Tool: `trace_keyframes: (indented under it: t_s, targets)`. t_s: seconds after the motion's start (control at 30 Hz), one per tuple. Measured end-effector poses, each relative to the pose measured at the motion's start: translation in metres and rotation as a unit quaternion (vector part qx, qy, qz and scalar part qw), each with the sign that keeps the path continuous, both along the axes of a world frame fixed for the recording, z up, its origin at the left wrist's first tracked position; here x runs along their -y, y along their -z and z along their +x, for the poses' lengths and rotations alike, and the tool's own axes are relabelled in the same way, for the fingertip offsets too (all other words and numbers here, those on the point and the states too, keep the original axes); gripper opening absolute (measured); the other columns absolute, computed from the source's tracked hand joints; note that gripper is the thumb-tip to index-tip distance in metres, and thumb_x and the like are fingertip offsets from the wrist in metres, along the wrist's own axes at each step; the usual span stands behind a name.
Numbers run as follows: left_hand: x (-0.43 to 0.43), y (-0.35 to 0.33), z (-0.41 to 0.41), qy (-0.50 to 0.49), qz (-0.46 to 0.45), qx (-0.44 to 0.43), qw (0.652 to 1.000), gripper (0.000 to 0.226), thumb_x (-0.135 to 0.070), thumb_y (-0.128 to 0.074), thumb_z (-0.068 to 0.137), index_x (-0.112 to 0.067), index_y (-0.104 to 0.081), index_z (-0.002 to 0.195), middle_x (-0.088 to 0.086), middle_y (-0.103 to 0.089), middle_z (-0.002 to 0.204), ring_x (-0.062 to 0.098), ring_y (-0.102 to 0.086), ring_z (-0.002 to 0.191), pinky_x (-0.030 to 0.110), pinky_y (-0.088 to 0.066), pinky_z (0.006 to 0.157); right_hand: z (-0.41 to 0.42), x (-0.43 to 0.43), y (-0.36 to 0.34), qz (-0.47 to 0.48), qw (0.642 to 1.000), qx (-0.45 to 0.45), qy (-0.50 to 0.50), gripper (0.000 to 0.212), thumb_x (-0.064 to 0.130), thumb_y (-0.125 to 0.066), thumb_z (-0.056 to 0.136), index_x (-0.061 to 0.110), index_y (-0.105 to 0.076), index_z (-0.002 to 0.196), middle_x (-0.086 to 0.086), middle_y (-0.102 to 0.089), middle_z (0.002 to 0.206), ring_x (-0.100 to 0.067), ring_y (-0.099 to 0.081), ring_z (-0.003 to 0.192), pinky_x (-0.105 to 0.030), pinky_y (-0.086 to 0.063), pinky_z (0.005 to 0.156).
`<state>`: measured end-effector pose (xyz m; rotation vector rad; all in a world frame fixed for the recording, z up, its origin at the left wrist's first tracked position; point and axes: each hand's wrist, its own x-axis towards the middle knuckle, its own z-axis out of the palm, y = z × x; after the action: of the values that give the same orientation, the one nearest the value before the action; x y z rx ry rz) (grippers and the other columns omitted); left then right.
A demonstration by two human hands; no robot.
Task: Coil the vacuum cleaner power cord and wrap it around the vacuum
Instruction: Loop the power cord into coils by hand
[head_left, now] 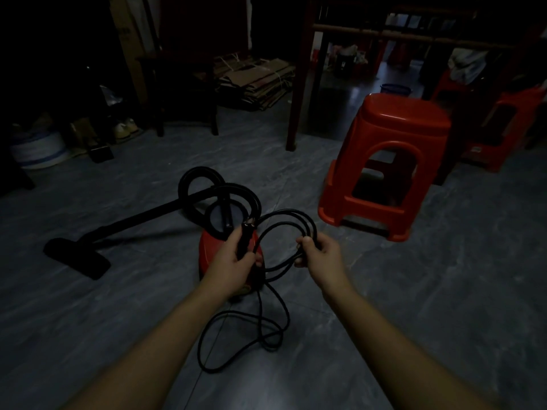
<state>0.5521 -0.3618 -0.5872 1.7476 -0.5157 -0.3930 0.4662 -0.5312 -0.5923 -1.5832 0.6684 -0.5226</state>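
A small red canister vacuum stands on the grey floor at the centre, its black hose looped above it. The black wand and floor head stretch out to the left. My left hand grips the plug end of the black power cord just over the vacuum. My right hand holds several loops of that cord, arched between both hands. Loose cord lies in slack curves on the floor below my hands.
A red plastic stool stands to the right, with another red stool behind it. Dark wooden table legs, flattened cardboard and a white basket line the back of the dim room.
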Motion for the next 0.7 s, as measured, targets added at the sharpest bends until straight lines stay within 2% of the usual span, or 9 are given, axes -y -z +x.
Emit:
trace_keyframes:
  t_s: [0.03, 0.1, 0.17, 0.23, 0.37, 0.43, 0.53, 0.6, 0.7]
  targets:
    - [0.0, 0.0, 0.0, 0.0, 0.006, -0.005, 1.0, 0.064, 0.002, -0.051, 0.096, -0.04, -0.039, 0.143, -0.022, -0.058, 0.119, -0.022, -0.054, 0.101, 0.007, -0.044, 0.091, 0.0, 0.0, 0.0, 0.0, 1.0, -0.002, -0.009, 0.021, 0.016, -0.05, 0.103, 0.004, -0.066, 0.106, -0.004, -0.066, 0.093, -0.011, -0.062, 0.06, -0.022, -0.058, 0.061]
    - [0.0, -0.002, 0.0, -0.002, -0.001, -0.019, 1.0, 0.064, -0.001, -0.051, 0.099, -0.037, -0.036, 0.149, -0.012, -0.053, 0.138, -0.003, -0.051, 0.125, 0.02, -0.04, 0.108, 0.0, 0.001, 0.001, -0.022, 0.999, -0.015, -0.031, 0.018, 0.016, -0.052, 0.101, 0.008, -0.066, 0.11, -0.004, -0.069, 0.099, -0.014, -0.066, 0.064, -0.024, -0.059, 0.064]
    - [-0.001, -0.003, 0.003, -0.011, -0.009, -0.032, 0.999, 0.064, 0.003, -0.049, 0.098, -0.034, -0.037, 0.149, -0.005, -0.049, 0.147, 0.012, -0.048, 0.133, 0.026, -0.039, 0.11, 0.0, 0.003, 0.002, -0.065, 0.996, -0.03, -0.051, 0.015, 0.016, -0.056, 0.099, 0.011, -0.065, 0.11, -0.004, -0.071, 0.095, -0.018, -0.07, 0.072, -0.031, -0.061, 0.069]
    - [-0.001, -0.006, 0.006, -0.012, -0.013, -0.039, 0.999, 0.069, 0.01, -0.047, 0.095, -0.032, -0.039, 0.149, -0.005, -0.048, 0.147, 0.011, -0.049, 0.132, 0.024, -0.044, 0.106, 0.0, 0.006, 0.004, -0.112, 0.99, -0.038, -0.07, 0.017, 0.015, -0.06, 0.096, 0.015, -0.065, 0.112, 0.0, -0.071, 0.088, -0.013, -0.068, 0.073, -0.031, -0.058, 0.069]
    - [0.001, -0.01, 0.007, -0.004, -0.03, -0.04, 0.999, 0.072, 0.016, -0.045, 0.093, -0.03, -0.043, 0.147, -0.018, -0.051, 0.132, 0.0, -0.055, 0.117, 0.028, -0.054, 0.096, -0.003, 0.01, 0.004, -0.189, 0.976, -0.059, -0.093, 0.027, 0.021, -0.069, 0.091, 0.028, -0.061, 0.116, 0.014, -0.062, 0.087, -0.003, -0.061, 0.072, -0.018, -0.048, 0.068]
    - [0.002, -0.01, 0.007, -0.006, -0.035, -0.043, 0.998, 0.072, 0.018, -0.045, 0.092, -0.03, -0.044, 0.146, -0.022, -0.051, 0.125, -0.004, -0.057, 0.106, 0.021, -0.058, 0.082, -0.004, 0.013, 0.007, -0.231, 0.965, -0.076, -0.099, 0.027, 0.027, -0.069, 0.091, 0.023, -0.063, 0.118, 0.008, -0.061, 0.095, -0.007, -0.062, 0.078, -0.022, -0.049, 0.07]
    - [0.002, -0.008, 0.012, -0.024, -0.036, -0.049, 0.998, 0.075, 0.02, -0.044, 0.089, -0.032, -0.049, 0.141, -0.018, -0.057, 0.122, 0.002, -0.063, 0.093, 0.018, -0.055, 0.071, -0.003, 0.016, 0.01, -0.3, 0.944, -0.088, -0.109, 0.031, 0.034, -0.062, 0.096, 0.02, -0.062, 0.123, 0.002, -0.057, 0.106, -0.011, -0.06, 0.083, -0.025, -0.048, 0.074]
    - [0.001, -0.005, 0.013, -0.036, -0.031, -0.048, 0.998, 0.074, 0.021, -0.044, 0.087, -0.035, -0.054, 0.135, -0.011, -0.06, 0.125, 0.001, -0.065, 0.089, 0.02, -0.054, 0.075, -0.003, 0.018, 0.007, -0.312, 0.94, -0.088, -0.107, 0.039, 0.036, -0.059, 0.097, 0.021, -0.058, 0.133, 0.003, -0.056, 0.11, -0.009, -0.057, 0.085, -0.024, -0.045, 0.076]
    - [0.001, -0.001, 0.013, -0.02, -0.006, -0.039, 0.999, 0.07, 0.02, -0.047, 0.086, -0.03, -0.058, 0.134, -0.004, -0.061, 0.134, 0.0, -0.059, 0.113, 0.025, -0.049, 0.099, -0.002, 0.018, 0.001, -0.322, 0.938, -0.074, -0.104, 0.037, 0.035, -0.062, 0.095, 0.023, -0.061, 0.131, 0.008, -0.053, 0.103, -0.003, -0.054, 0.082, -0.023, -0.045, 0.076]
